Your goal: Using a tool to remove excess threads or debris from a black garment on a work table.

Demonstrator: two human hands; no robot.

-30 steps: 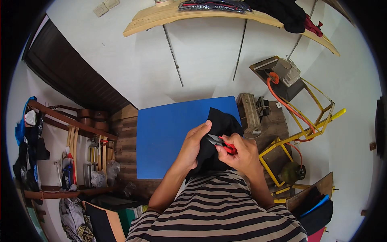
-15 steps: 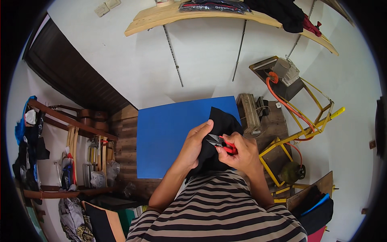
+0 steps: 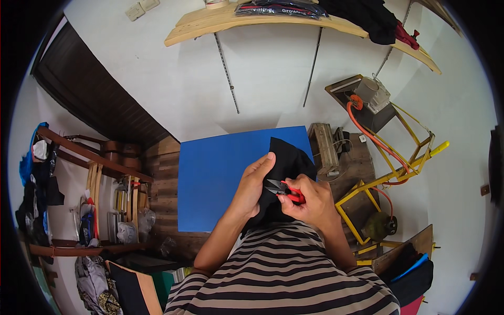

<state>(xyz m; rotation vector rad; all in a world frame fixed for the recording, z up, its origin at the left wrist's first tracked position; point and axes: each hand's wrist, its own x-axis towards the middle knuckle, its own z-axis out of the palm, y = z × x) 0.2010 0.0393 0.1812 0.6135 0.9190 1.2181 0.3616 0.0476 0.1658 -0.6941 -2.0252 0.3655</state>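
Observation:
A piece of black cloth [image 3: 290, 156] is held up in front of my striped shirt, over the near right part of the blue table [image 3: 215, 173]. My left hand [image 3: 249, 186] is closed on the cloth's left edge, with the thumb on top. In my right hand [image 3: 316, 202] is a pair of red-handled snips [image 3: 295, 195], the fingers closed round the handles. Their grey blades point left across the cloth, towards my left hand. Whether the blades touch a thread cannot be made out.
Beyond the table's right edge stands a wooden crate [image 3: 323, 149]. Further right are a yellow metal frame [image 3: 362, 202], an orange hose [image 3: 375, 137] and a green gas cylinder [image 3: 377, 226]. A wooden shelf [image 3: 199, 29] with packaged clothing hangs on the far wall. Racks of goods line the left.
The snips have shifted slightly left and their blades look closer together. The cloth's top corner has moved a little left, with both hands keeping their hold.

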